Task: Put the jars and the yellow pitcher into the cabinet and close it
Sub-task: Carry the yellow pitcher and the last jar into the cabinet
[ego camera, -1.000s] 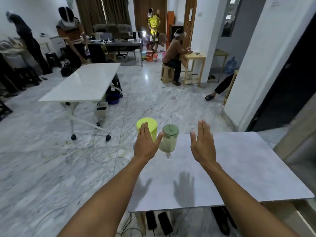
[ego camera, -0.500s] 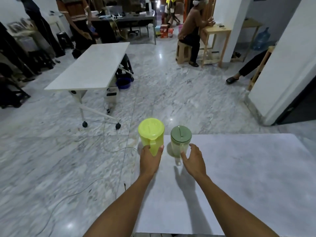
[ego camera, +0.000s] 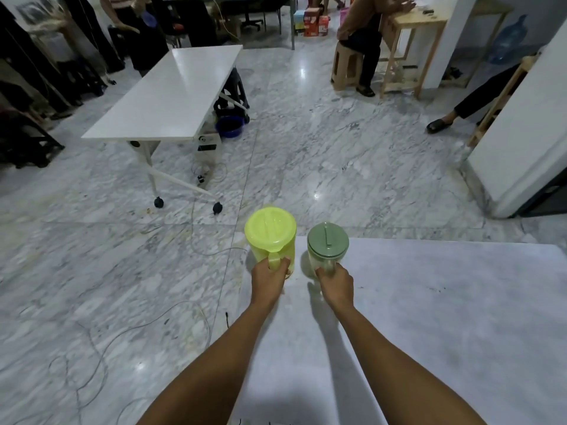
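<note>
The yellow pitcher (ego camera: 270, 234) with its yellow lid stands at the far left corner of the pale table (ego camera: 429, 317). My left hand (ego camera: 268, 279) is closed around its handle. Just to its right stands a clear jar with a green lid (ego camera: 327, 245). My right hand (ego camera: 336, 285) grips the jar's near side at its handle. Both vessels are upright. No cabinet is in view.
Beyond the table lies marble floor with loose cables (ego camera: 196, 240) on the left. A white wheeled table (ego camera: 171, 96) stands further back left. Seated and standing people, a wooden stool (ego camera: 345, 69) and a wooden side table (ego camera: 411, 29) are at the back. A white wall (ego camera: 521, 139) rises at right.
Both hands came down from open above the table and closed, the left on the pitcher's handle, the right on the jar. The view tilted downward and closer.
</note>
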